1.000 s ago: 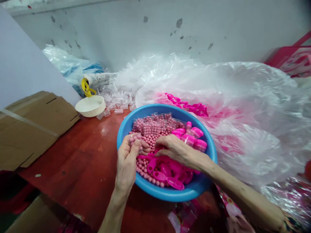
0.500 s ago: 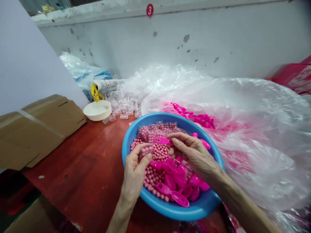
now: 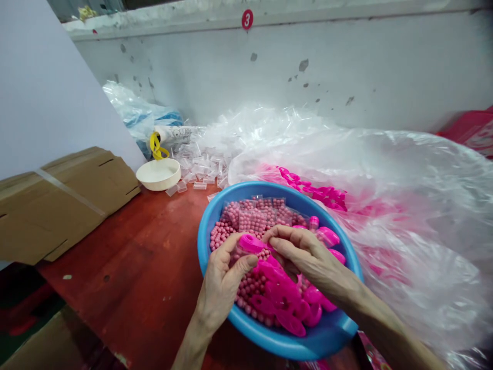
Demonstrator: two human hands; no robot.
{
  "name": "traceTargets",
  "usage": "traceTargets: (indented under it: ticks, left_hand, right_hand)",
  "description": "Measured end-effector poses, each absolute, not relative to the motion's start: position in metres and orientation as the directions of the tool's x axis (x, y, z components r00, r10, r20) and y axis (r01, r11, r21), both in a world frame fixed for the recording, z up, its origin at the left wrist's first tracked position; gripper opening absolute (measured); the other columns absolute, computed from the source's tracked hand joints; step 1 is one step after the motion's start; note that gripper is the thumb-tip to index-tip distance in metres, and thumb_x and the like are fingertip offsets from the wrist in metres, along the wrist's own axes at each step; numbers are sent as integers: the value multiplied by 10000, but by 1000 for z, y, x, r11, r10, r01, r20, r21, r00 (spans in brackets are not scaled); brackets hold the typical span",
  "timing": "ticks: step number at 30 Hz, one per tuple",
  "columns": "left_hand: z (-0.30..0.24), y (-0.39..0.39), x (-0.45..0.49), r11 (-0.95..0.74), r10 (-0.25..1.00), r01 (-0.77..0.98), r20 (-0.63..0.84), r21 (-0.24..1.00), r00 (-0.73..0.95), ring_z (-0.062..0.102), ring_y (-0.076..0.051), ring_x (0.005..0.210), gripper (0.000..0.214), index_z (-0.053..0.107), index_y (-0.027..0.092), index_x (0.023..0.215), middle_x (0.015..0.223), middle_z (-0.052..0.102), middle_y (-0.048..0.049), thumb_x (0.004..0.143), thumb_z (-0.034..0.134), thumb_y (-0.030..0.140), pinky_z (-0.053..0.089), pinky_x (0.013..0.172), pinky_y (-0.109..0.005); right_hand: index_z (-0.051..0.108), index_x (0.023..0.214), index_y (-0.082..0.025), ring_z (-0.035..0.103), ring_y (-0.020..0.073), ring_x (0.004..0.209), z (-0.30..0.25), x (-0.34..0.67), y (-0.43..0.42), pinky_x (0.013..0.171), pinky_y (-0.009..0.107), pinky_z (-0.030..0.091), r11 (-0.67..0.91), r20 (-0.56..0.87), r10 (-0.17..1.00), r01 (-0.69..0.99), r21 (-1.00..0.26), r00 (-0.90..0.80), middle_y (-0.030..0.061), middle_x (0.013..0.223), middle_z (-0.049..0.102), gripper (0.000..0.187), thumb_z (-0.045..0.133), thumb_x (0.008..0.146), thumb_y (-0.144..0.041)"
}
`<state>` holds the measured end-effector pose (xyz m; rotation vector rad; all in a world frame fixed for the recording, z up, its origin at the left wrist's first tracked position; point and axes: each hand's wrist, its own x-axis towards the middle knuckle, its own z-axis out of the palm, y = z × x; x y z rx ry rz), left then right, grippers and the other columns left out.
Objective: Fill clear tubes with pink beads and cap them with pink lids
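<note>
Presently, a blue plastic basin (image 3: pixel 246 189) is sitting on a red wooden tabletop (image 3: pixel 115 246), and it is holding small clear bags of pink beads (image 3: pixel 254 221) toward the far side, loose pink beads (image 3: pixel 250 293) toward the near side, pink plastic scoops (image 3: pixel 283 295) heaped at the near right, and rounded pink caps (image 3: pixel 327 236) by the right rim. One pink scoop (image 3: pixel 250 243) is lying roughly level above the beads, inside the basin's rim, with its round bowl pointing toward the left hand and its handle running right into the right hand's fingers. The left hand (image 3: pixel 221 285) is closing in a narrow grip on a small clear bag (image 3: pixel 242 254), thumb uppermost, its wrist angling up from the near rim. The right hand (image 3: pixel 308 257) is reaching in from the lower right, back upward, pinching the scoop narrowly. Both hands are almost touching. Whether the scoop is entering the bag, I cannot tell.
</note>
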<state>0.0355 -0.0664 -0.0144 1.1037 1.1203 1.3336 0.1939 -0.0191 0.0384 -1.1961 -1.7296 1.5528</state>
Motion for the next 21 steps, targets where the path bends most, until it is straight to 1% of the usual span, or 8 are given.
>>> traceTargets:
  ticks: [3, 6, 9, 11, 12, 15, 19, 21]
  left_hand:
    - [-12, -67, 36, -35, 999, -128, 30, 991, -36, 591, -146, 715, 206, 674, 216, 1018, 797, 676, -11, 831, 617, 280, 459, 682, -227]
    - [-10, -67, 36, -45, 999, -134, 42, 990, -28, 586, -157, 760, 184, 682, 214, 983, 817, 659, -11, 822, 629, 286, 455, 714, -234]
    - [-10, -67, 35, -62, 998, -129, 62, 990, -6, 580, -160, 797, 169, 665, 221, 979, 819, 643, -3, 838, 606, 294, 448, 748, -236]
    - [-11, -68, 35, -62, 998, -95, 62, 993, -2, 574, -167, 796, 159, 649, 216, 961, 771, 618, 0, 856, 577, 311, 447, 763, -249]
    - [-12, -68, 34, -60, 998, -75, 61, 995, 1, 568, -169, 782, 157, 641, 212, 948, 748, 603, 0, 862, 564, 318, 448, 763, -258]
    - [-15, -70, 34, -55, 998, -77, 57, 996, 28, 553, -167, 761, 143, 622, 208, 961, 771, 593, -8, 872, 544, 289, 448, 751, -268]
    - [-14, -70, 35, -37, 997, -140, 45, 989, 55, 531, -155, 720, 148, 622, 202, 981, 771, 584, -11, 879, 533, 260, 429, 682, -246]
    - [-12, -70, 33, -24, 995, -177, 40, 984, 90, 530, -152, 726, 159, 627, 199, 982, 780, 589, -11, 887, 523, 272, 427, 693, -243]
  right_hand:
    - [575, 772, -198, 462, 105, 501, 41, 195, -21, 459, 223, 376, 186, -22, 867, 364, -913, -498, -33, 572, 487, 194, 437, 868, -295]
    - [638, 944, -217, 604, 166, 721, 39, 194, -24, 645, 277, 489, 435, 175, 833, 424, -794, -525, 30, 782, 648, 181, 484, 882, -290]
    - [642, 1048, -238, 646, 205, 833, 27, 191, -29, 714, 325, 536, 600, 300, 765, 461, -654, -570, 69, 936, 683, 244, 456, 891, -210]
    - [582, 1185, -240, 652, 222, 908, 16, 193, -32, 755, 362, 555, 662, 333, 732, 509, -549, -594, 89, 1043, 675, 406, 374, 866, -98]
    - [520, 1267, -239, 636, 235, 984, 10, 195, -34, 799, 390, 552, 689, 342, 715, 533, -491, -610, 99, 1124, 652, 499, 350, 835, -54]
    - [332, 1411, -229, 538, 264, 1174, -2, 205, -40, 906, 449, 513, 744, 354, 667, 559, -366, -656, 119, 1309, 546, 697, 354, 751, -7]
    - [276, 1436, -234, 529, 259, 1190, -3, 205, -43, 913, 418, 520, 760, 372, 647, 526, -381, -666, 119, 1328, 530, 736, 385, 738, -26]
    - [326, 1411, -213, 545, 261, 1171, 0, 196, -41, 903, 422, 525, 757, 402, 652, 521, -396, -642, 133, 1299, 552, 679, 381, 759, -31]
